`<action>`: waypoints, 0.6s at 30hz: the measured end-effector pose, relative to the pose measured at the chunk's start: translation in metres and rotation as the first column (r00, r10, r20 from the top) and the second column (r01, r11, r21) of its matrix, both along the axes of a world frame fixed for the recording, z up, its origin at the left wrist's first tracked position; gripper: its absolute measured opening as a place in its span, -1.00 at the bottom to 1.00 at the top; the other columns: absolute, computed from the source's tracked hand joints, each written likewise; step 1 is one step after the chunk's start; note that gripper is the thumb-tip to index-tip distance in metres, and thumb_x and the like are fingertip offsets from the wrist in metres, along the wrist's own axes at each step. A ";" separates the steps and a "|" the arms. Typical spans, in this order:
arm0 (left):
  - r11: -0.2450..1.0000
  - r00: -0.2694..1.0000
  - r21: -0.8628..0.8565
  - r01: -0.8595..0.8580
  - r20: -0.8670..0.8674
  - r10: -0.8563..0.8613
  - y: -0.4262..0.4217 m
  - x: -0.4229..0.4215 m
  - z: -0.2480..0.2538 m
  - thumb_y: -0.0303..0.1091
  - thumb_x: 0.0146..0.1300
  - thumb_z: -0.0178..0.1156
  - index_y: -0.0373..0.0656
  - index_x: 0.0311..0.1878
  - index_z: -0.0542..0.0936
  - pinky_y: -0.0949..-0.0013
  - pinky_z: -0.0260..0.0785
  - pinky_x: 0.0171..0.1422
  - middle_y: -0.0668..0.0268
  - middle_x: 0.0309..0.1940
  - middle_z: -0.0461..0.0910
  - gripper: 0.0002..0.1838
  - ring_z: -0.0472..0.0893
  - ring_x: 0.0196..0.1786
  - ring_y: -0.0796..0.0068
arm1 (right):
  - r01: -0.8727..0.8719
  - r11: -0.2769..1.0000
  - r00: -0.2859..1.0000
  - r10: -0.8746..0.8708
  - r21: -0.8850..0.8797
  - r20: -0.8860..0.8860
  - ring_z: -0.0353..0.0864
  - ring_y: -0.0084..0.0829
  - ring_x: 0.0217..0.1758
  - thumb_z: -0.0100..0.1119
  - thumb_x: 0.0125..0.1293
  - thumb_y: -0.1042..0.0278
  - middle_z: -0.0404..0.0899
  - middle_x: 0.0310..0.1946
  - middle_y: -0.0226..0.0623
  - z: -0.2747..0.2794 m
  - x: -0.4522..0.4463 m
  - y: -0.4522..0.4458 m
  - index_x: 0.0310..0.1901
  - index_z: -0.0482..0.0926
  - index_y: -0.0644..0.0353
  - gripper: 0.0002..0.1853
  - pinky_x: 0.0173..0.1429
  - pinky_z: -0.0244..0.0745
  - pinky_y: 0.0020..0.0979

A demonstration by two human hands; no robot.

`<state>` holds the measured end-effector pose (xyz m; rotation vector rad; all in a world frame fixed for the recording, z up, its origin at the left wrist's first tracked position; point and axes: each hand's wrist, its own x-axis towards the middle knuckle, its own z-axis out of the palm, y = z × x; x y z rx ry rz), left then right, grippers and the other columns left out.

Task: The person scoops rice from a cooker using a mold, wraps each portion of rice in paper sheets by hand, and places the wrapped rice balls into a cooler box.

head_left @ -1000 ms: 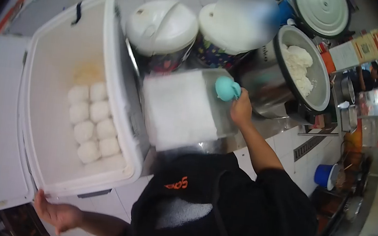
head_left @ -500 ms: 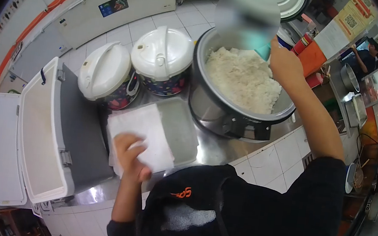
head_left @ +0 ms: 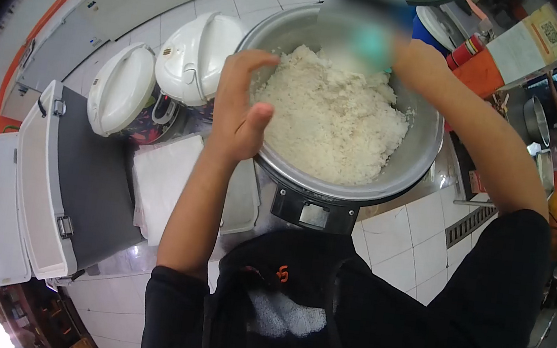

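Dip gently into rice near the counter's edge — right hand clamped on teal scoop, left hand's fingers apart.

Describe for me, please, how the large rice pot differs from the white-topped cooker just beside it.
The large rice pot stands open, its rice in plain view, while the white-topped cooker is closed. The large rice pot looks much wider than the white-topped cooker. The large rice pot shows grey metal inside, whereas the white-topped cooker shows a pale top with a handle. Both look round.
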<state>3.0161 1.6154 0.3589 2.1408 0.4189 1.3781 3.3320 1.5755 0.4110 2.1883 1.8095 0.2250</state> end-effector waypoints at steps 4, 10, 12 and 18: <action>0.997 0.988 -0.078 -0.013 -0.155 0.001 -0.001 0.005 0.004 0.62 0.25 -0.31 -0.28 0.20 0.49 0.14 0.28 0.33 -0.01 0.12 0.53 0.04 0.50 0.21 -0.01 | -0.092 0.995 0.996 0.092 -0.037 -0.008 0.73 -0.03 -0.12 -0.03 0.37 0.49 0.68 -0.19 0.03 0.001 -0.002 -0.012 0.44 0.19 0.31 -0.40 -0.11 0.64 -0.09; 0.994 0.992 -0.100 -0.037 -0.126 0.025 -0.001 0.005 -0.004 0.66 0.24 -0.43 -0.30 0.19 0.48 0.14 0.27 0.34 0.00 0.12 0.53 0.10 0.50 0.21 0.01 | -0.196 0.978 0.980 0.197 -0.068 0.008 0.73 -0.05 -0.22 -0.02 0.39 0.44 0.68 -0.28 -0.01 0.001 -0.026 -0.019 0.47 0.16 0.28 -0.39 -0.20 0.64 -0.13; 0.994 0.993 -0.104 -0.037 -0.114 0.025 -0.001 0.005 -0.004 0.66 0.23 -0.45 -0.30 0.19 0.48 0.14 0.26 0.35 0.01 0.12 0.53 0.11 0.50 0.22 0.03 | -0.193 0.978 0.981 0.193 -0.083 0.002 0.73 -0.05 -0.25 -0.01 0.40 0.43 0.68 -0.29 -0.02 -0.007 -0.030 -0.016 0.47 0.16 0.27 -0.39 -0.22 0.64 -0.13; 0.993 0.996 -0.095 -0.071 -0.057 0.066 -0.008 0.001 -0.007 0.69 0.19 -0.49 -0.31 0.16 0.49 0.15 0.24 0.36 0.02 0.09 0.53 0.15 0.49 0.20 0.06 | -0.343 0.837 0.932 0.249 -0.427 -0.262 0.74 -0.10 -0.21 -0.10 0.48 0.37 0.70 -0.27 -0.06 -0.065 -0.096 -0.024 0.43 0.24 0.26 -0.48 -0.21 0.65 -0.12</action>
